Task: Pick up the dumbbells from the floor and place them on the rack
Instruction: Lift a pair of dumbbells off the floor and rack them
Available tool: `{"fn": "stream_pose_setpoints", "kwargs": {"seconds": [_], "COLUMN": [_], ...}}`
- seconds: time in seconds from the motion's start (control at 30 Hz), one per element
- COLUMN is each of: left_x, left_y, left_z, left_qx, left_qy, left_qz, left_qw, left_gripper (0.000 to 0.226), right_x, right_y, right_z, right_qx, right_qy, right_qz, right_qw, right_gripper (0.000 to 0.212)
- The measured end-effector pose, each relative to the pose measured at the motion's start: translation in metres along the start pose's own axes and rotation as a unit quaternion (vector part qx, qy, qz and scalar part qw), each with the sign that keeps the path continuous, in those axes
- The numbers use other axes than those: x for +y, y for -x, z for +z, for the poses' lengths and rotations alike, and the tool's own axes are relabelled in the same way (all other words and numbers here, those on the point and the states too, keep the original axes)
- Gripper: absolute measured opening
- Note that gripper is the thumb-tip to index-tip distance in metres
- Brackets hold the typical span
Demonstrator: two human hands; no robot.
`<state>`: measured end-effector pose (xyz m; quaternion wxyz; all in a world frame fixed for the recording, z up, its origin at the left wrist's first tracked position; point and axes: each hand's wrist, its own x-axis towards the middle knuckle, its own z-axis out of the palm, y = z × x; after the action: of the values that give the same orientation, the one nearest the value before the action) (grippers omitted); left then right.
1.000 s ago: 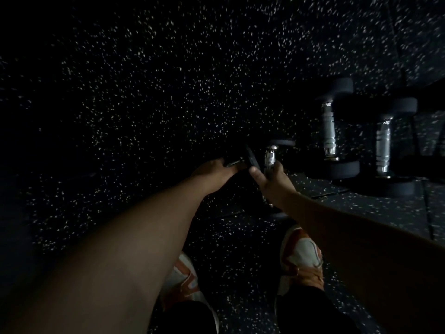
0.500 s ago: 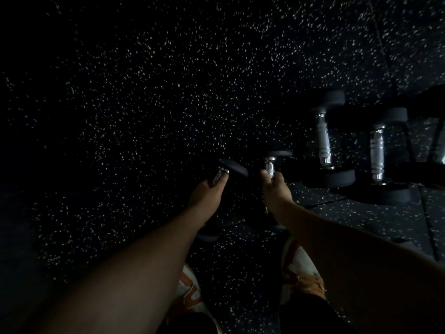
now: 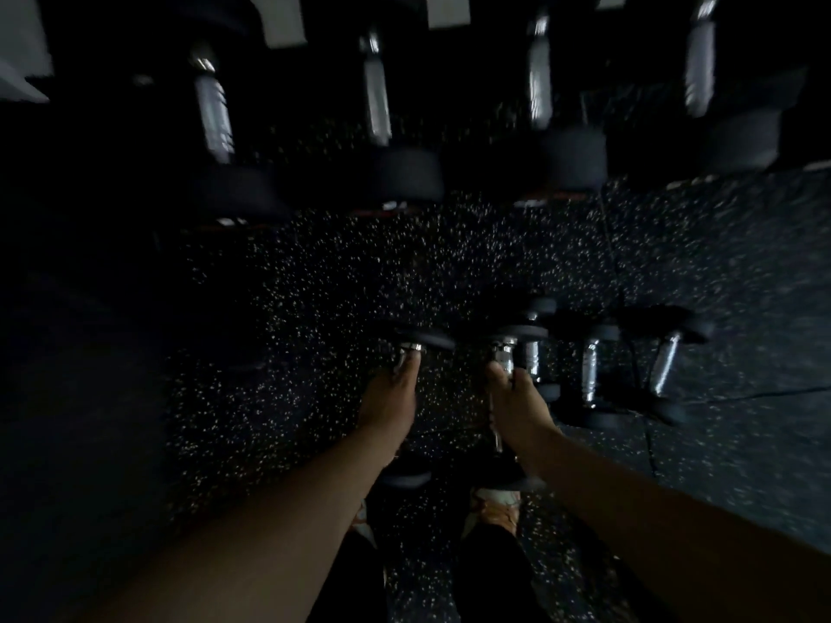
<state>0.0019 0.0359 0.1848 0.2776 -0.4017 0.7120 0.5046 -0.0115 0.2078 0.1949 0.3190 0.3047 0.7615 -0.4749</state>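
Note:
My left hand [image 3: 390, 400] is closed around the chrome handle of a small black dumbbell [image 3: 427, 340], held above the speckled floor. In my right hand [image 3: 517, 397] is a second small dumbbell [image 3: 521, 332], gripped by its handle. Three more dumbbells [image 3: 589, 370] lie on the floor just right of my right hand. Along the top of the view runs the rack [image 3: 395, 209], with several larger dumbbells [image 3: 377, 101] resting on it. The scene is dark and blurred.
Black rubber flooring with white specks [image 3: 314, 308] fills the space between me and the rack. My orange and white shoes [image 3: 497, 510] stand below the hands. Pale panels [image 3: 22, 51] show at the top left.
Both hands have lifted their dumbbells off the floor. The view has tilted up, so the rack with its dumbbells has come into sight at the top.

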Motion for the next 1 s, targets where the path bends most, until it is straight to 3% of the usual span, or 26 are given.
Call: {"fn": "stream_pose_setpoints", "kwargs": {"seconds": [0.27, 0.4, 0.53, 0.73, 1.0], "left_x": [0.178, 0.256, 0.329, 0.427, 0.524], "left_y": [0.130, 0.168, 0.187, 0.178, 0.077], "left_z": [-0.071, -0.122, -0.180, -0.270, -0.370], "left_qx": [0.053, 0.068, 0.079, 0.088, 0.106], "left_qy": [0.088, 0.175, 0.232, 0.260, 0.242], "left_qz": [0.070, 0.074, 0.102, 0.147, 0.155], "left_qw": [0.992, 0.979, 0.964, 0.950, 0.952], "left_gripper": [0.072, 0.068, 0.062, 0.061, 0.064], "right_x": [-0.190, -0.283, -0.365, -0.473, -0.584], "right_y": [0.116, 0.161, 0.192, 0.198, 0.145], "right_z": [-0.090, -0.122, -0.137, -0.124, -0.083], "right_qx": [0.014, -0.006, -0.004, 0.025, 0.062], "right_qy": [0.006, 0.009, 0.043, 0.047, 0.040], "right_qz": [-0.093, -0.162, -0.236, -0.266, -0.259], "right_qw": [0.996, 0.987, 0.971, 0.962, 0.963], "right_gripper": [0.028, 0.045, 0.041, 0.044, 0.042]}}
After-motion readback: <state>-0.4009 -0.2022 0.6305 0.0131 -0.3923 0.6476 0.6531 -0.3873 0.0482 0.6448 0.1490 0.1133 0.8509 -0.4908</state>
